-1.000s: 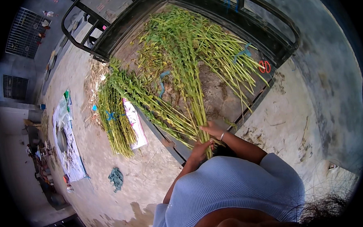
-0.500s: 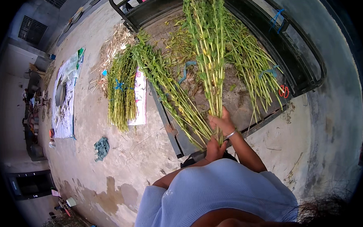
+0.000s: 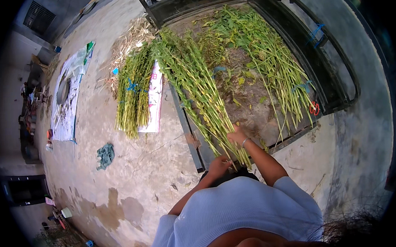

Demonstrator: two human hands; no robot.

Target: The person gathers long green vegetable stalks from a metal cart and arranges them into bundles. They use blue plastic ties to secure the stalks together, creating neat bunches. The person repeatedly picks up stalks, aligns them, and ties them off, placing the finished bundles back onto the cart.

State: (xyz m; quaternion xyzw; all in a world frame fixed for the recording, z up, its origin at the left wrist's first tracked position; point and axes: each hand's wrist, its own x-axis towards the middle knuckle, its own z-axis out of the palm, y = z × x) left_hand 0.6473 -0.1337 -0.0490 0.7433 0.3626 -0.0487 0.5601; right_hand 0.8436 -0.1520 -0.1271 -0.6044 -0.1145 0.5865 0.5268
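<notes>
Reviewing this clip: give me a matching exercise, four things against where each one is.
Things:
1. left hand
2. tied green bundle
3. blue-green rag
4. red scissors

Places:
A. alone on the bare concrete
B. at the cart bed's right edge
C. at the cut ends of the long stalks
D. on the ground beside a white sack

Pairs: 1-C, 2-D, 3-A, 4-B

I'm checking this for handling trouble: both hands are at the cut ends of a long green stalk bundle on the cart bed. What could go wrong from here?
The left hand and right hand hold only the butt end of the bundle, so stalks may slip out or bend.
The bundle crosses the cart's metal edge; dragging it could snag stems and strip pods.
Loose stalks lie beside it and might tangle.
</notes>
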